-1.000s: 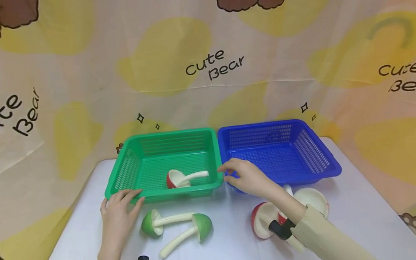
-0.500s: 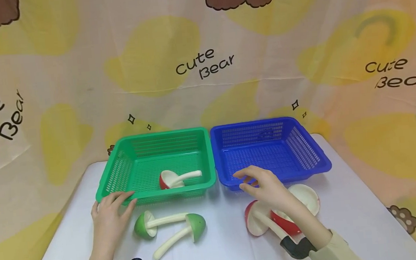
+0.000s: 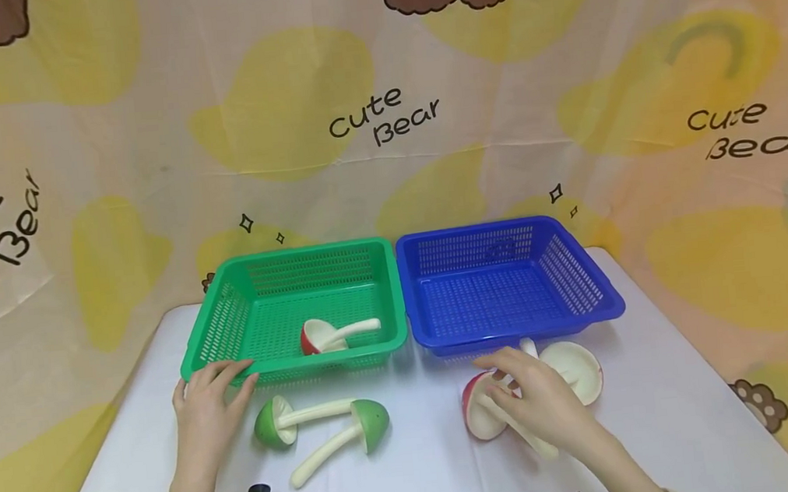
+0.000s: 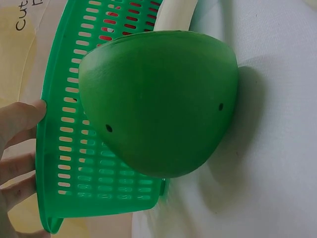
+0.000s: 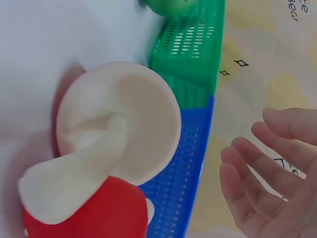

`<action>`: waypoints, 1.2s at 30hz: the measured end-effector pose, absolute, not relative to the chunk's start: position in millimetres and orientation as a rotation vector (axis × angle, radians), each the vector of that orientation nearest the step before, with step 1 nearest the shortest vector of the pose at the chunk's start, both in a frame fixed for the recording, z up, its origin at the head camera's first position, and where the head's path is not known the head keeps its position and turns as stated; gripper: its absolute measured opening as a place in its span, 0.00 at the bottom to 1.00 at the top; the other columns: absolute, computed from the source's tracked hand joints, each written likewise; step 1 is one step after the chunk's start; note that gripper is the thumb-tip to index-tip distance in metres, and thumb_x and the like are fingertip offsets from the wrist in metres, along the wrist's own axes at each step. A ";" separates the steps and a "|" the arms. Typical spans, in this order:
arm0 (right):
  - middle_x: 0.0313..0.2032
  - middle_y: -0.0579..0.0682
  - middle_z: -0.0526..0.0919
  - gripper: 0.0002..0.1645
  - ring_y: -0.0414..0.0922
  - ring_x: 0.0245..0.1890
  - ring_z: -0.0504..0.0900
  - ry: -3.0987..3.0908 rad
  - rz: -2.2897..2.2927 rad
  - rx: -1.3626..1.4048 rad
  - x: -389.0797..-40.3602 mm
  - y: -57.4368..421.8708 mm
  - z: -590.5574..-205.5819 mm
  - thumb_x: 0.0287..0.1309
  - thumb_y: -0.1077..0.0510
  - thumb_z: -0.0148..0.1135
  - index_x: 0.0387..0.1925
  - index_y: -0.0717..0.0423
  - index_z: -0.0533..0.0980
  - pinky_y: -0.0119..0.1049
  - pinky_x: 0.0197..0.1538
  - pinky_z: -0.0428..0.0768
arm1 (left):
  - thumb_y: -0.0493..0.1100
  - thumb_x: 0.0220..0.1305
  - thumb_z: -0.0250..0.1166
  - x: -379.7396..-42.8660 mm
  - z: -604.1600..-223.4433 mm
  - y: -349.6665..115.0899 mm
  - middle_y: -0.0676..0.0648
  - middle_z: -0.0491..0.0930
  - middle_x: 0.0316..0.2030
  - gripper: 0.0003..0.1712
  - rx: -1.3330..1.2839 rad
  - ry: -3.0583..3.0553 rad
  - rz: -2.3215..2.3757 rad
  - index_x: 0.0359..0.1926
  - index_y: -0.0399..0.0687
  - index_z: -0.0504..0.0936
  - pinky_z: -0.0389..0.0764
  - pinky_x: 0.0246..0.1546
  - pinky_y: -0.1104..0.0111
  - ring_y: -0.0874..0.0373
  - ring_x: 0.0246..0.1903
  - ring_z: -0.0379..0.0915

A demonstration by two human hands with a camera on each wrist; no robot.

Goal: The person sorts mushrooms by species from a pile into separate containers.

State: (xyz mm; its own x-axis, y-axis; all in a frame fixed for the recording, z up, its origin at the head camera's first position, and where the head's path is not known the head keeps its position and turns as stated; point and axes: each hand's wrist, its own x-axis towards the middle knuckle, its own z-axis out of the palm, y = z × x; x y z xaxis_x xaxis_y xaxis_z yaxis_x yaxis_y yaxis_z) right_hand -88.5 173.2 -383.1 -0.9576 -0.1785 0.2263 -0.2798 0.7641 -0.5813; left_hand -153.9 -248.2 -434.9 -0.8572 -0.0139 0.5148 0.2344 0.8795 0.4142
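Note:
My left hand [image 3: 204, 407] holds the near left corner of the green basket [image 3: 333, 358], fingers over its rim and thumb on the outer side. Beside it lie two green-capped toy mushrooms: one [image 3: 276, 423] with its stem pointing right, the other [image 3: 373, 426] with its stem toward me. My right hand [image 3: 537, 394], fingers loosely bent and holding nothing, hovers over red-capped toy mushrooms. One red-capped mushroom [image 3: 482, 414] shows its pale underside and stem; another [image 3: 577, 371] lies to its right, partly covered by the hand. In the right wrist view a red cap [image 5: 94, 213] sits under a thick pale stem.
Right of the green basket stands a blue basket [image 3: 515, 339], their sides close together. A red-capped mushroom [image 3: 320, 335] lies inside the green one. Both stand on a white-covered table [image 3: 414, 479] before a printed cloth backdrop [image 3: 297, 106].
My right hand has moved from between the baskets' near edges rightward and back toward me, over the red-capped mushrooms. My left hand stays at the green basket's corner. The head view has shifted slightly.

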 end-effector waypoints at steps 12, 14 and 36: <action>0.37 0.38 0.82 0.24 0.38 0.38 0.81 -2.662 0.401 0.391 -62.0 171.7 -417.0 0.38 0.61 0.76 0.43 0.47 0.81 0.34 0.38 0.81 | 0.41 0.56 0.70 -155.3 -435.2 -248.7 0.37 0.80 0.46 0.16 -0.154 -2.545 -0.646 0.47 0.46 0.83 0.49 0.62 0.30 0.38 0.51 0.68; 0.36 0.39 0.82 0.24 0.39 0.35 0.79 -2.577 0.273 0.443 -60.8 171.7 -425.7 0.35 0.62 0.76 0.41 0.49 0.81 0.34 0.36 0.80 | 0.41 0.57 0.70 -155.5 -434.7 -248.9 0.37 0.80 0.46 0.16 -0.153 -2.546 -0.645 0.47 0.46 0.83 0.50 0.62 0.30 0.38 0.51 0.68; 0.36 0.54 0.81 0.21 0.51 0.37 0.77 -2.314 -0.252 0.610 -62.9 165.4 -471.3 0.50 0.60 0.44 0.40 0.57 0.81 0.39 0.29 0.73 | 0.41 0.56 0.70 -155.2 -433.4 -248.9 0.37 0.80 0.46 0.16 -0.152 -2.555 -0.639 0.47 0.47 0.84 0.50 0.62 0.29 0.38 0.51 0.69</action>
